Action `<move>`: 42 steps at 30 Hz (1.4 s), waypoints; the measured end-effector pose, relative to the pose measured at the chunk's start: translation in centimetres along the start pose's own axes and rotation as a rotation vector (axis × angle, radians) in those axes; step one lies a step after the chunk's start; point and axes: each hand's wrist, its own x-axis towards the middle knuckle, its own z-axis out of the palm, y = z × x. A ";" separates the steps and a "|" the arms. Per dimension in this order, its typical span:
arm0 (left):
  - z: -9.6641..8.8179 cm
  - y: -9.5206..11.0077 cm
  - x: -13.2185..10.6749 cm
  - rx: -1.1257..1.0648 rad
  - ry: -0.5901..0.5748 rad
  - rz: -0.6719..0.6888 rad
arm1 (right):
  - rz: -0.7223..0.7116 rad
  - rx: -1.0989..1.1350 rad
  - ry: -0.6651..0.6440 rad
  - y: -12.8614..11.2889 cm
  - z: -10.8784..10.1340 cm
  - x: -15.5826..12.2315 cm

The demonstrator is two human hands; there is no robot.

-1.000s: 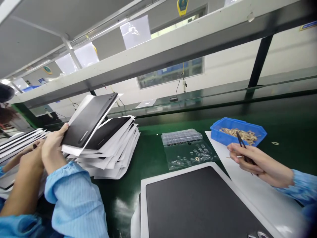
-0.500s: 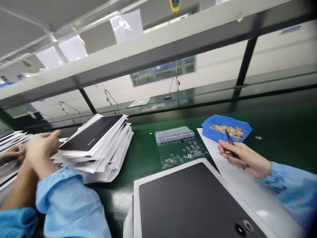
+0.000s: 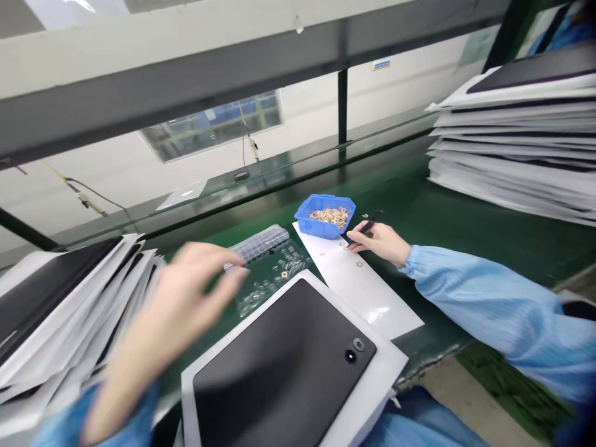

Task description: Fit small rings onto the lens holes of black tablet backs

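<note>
black tweezers [image 3: 370, 223] sit in our right hand [image 3: 379, 242], the fingers [image 3: 367, 236] curled closed around the shaft, with the tweezers' far end pointing up and away over the green desk [image 3: 465, 217]. we cannot tell whether the tips grip anything. that hand lies just beside a white sheet [image 3: 367, 298] with a few small metal rings [image 3: 359, 264] on it, near a blue plastic bin [image 3: 325, 215] filled with gold-coloured rings. our left hand [image 3: 186, 285] is blurred, its fingers [image 3: 221, 273] partly open with nothing visible in them, just over a clear plastic bag [image 3: 272, 279] of small parts. below that hand lies a black panel in a white frame [image 3: 279, 366], with two round openings near one corner. stacks of similar white-edged black panels [image 3: 516, 149] stand on the desk to our right, and another stack [image 3: 60, 310] lies to our left.
</note>
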 end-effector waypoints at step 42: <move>11.8 7.7 -2.9 -0.385 -0.484 0.322 | 0.208 0.207 0.031 -0.5 4.3 -16.3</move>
